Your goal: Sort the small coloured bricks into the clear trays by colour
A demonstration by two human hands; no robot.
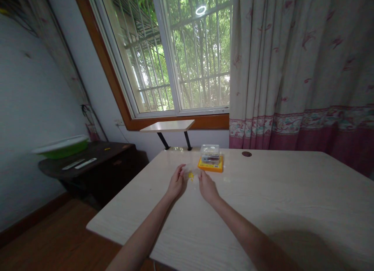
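The fingers (180, 170) of the left hand (175, 183) are closed on one side of a clear plastic bag (187, 171), and those of the right hand (208, 186) are closed on its other side. The bag hangs between the hands, above the pale table (248, 193), with small yellow pieces (191, 176) showing through it; whether it touches the tabletop cannot be told.

Just beyond the right hand, an orange-yellow case (215, 168) lies flat on the table, bearing clear plastic boxes (210, 150) whose contents are too small to make out. Farther back, to the right of these, a dark round disc (247, 154) sits in the tabletop. At the far left corner, a small raised shelf (168, 126) stands on two black supports (187, 140).

Off to the left, a dark side table (99, 156) carries a green basin (62, 149) with a whitish rim and two slim, light-coloured items (85, 163). Behind everything are a barred window (198, 68) and, to its right, a patterned curtain (292, 68).
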